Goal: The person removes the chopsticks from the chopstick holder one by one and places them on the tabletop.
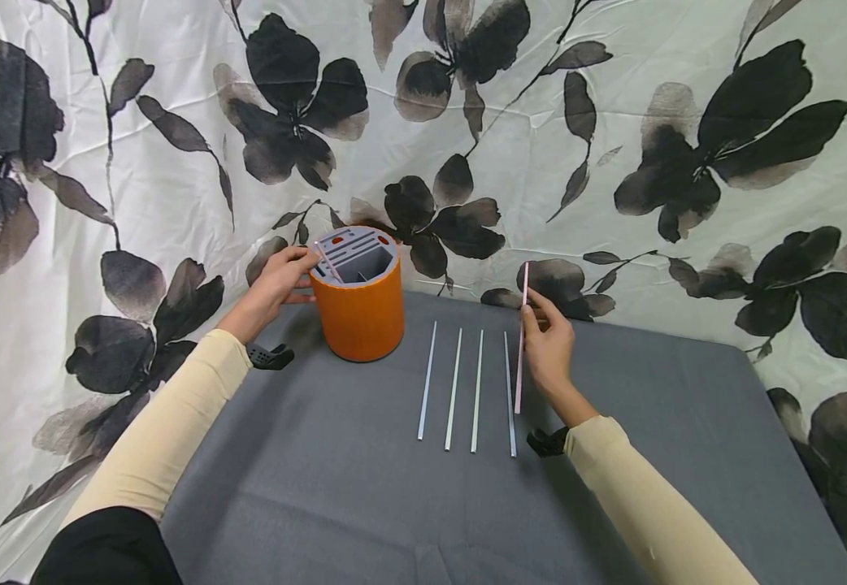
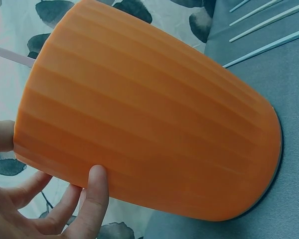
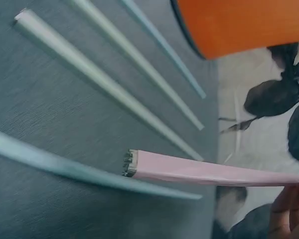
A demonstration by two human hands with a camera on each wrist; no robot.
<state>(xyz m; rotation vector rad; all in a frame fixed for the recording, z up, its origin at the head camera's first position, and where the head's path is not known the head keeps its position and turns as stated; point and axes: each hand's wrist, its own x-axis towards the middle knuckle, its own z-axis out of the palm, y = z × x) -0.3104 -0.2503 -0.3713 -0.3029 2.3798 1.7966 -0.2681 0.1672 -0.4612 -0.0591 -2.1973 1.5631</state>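
Observation:
An orange utensil holder (image 1: pixel 360 317) with a grey slotted insert (image 1: pixel 367 265) stands near the cloth's back edge. My left hand (image 1: pixel 280 280) holds its left side near the rim, fingertips (image 2: pixel 96 181) on the ribbed wall. One pink chopstick (image 1: pixel 329 262) leans out of the insert beside that hand. My right hand (image 1: pixel 549 345) pinches another pink chopstick (image 1: pixel 519 382) by its upper part, thick end downward. In the right wrist view its silvery square end (image 3: pixel 130 163) shows. Several pale chopsticks lie apart, including a blue chopstick (image 1: pixel 510 398) and a greenish chopstick (image 1: pixel 477 394).
Grey cloth (image 1: pixel 336 487) covers the table. A white floral curtain (image 1: pixel 438 49) hangs behind the table. Black wrist straps show at both wrists, with cream sleeves (image 1: pixel 167 422) on the arms.

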